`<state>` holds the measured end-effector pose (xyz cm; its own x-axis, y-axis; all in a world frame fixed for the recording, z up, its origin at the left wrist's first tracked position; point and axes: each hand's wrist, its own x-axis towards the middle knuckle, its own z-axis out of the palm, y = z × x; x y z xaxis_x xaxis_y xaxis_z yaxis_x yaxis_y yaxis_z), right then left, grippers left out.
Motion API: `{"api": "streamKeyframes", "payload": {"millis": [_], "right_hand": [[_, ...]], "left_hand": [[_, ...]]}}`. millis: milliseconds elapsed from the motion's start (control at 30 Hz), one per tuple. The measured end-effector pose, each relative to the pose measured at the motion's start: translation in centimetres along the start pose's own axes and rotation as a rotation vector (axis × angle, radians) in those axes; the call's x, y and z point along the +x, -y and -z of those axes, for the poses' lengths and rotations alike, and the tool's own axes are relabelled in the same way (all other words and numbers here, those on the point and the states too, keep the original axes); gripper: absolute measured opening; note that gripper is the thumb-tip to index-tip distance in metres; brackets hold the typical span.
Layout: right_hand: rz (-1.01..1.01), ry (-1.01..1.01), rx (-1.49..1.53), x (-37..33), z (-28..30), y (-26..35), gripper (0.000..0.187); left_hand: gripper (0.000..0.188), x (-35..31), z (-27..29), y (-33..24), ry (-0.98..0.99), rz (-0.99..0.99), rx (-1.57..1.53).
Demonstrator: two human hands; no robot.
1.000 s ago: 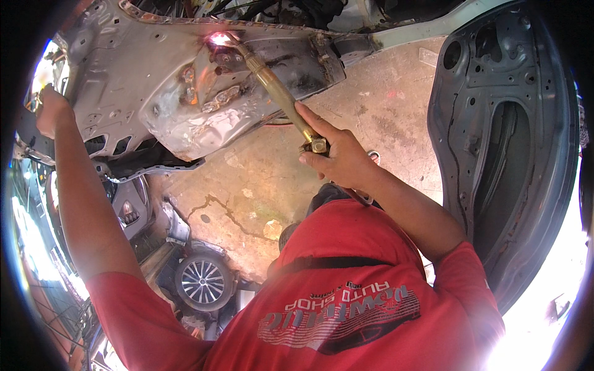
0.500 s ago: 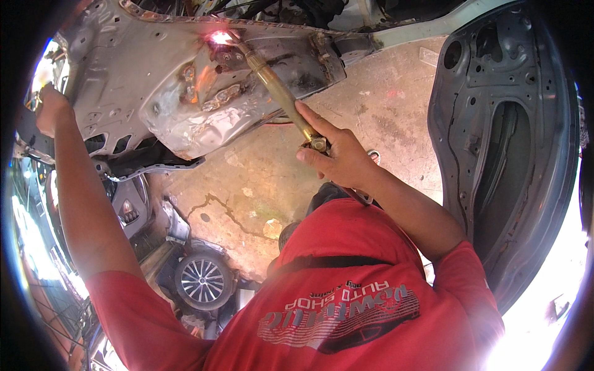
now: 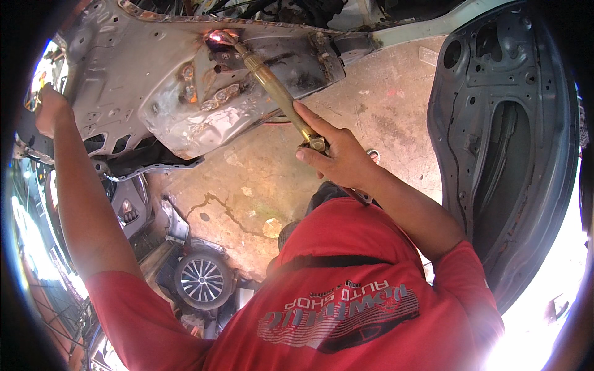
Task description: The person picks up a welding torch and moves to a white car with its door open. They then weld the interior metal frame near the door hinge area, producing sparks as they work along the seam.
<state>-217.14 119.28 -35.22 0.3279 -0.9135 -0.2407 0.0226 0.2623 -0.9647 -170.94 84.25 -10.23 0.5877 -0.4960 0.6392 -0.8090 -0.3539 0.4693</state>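
My right hand is closed around the rear of a brass gas torch, thumb and forefinger along its body near the valve. The torch tip meets a grey metal car body panel close to its upper seam, where a small spot glows pinkish white. Scorched, rusty marks and dents surround holes in the panel below the glow. Far to the left, my left hand is curled at the panel's outer edge. Glare and the lens rim hide most of its fingers and whatever they grip.
A detached dark grey car door shell stands at the right. An alloy wheel with a tyre lies at the lower left, among car parts. Below the panel is a stained concrete floor. Dark hoses or wires show beyond the seam.
The glow at the torch tip has shrunk and dimmed from a bright white flare. The torch tip has shifted very slightly left; my left hand stays in place.
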Motion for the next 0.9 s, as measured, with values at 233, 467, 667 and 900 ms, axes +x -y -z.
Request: {"api": "streamKeyframes", "payload": {"millis": [233, 467, 667, 900], "right_hand": [[-0.062, 0.014, 0.015, -0.1, 0.1, 0.8, 0.09], [-0.045, 0.003, -0.014, 0.0, 0.0, 0.4, 0.09], [-0.087, 0.018, 0.023, -0.1, 0.1, 0.8, 0.091], [-0.121, 0.02, 0.047, -0.1, 0.1, 0.9, 0.09]], "left_hand": [[0.079, -0.3, 0.4, -0.3, 0.003, -0.018, 0.065], [0.076, -0.4, 0.6, -0.5, 0.016, 0.018, 0.013], [0.075, -0.6, 0.7, -0.6, 0.016, 0.014, 0.017], [0.075, -0.8, 0.7, -0.8, 0.015, 0.021, 0.019]]}}
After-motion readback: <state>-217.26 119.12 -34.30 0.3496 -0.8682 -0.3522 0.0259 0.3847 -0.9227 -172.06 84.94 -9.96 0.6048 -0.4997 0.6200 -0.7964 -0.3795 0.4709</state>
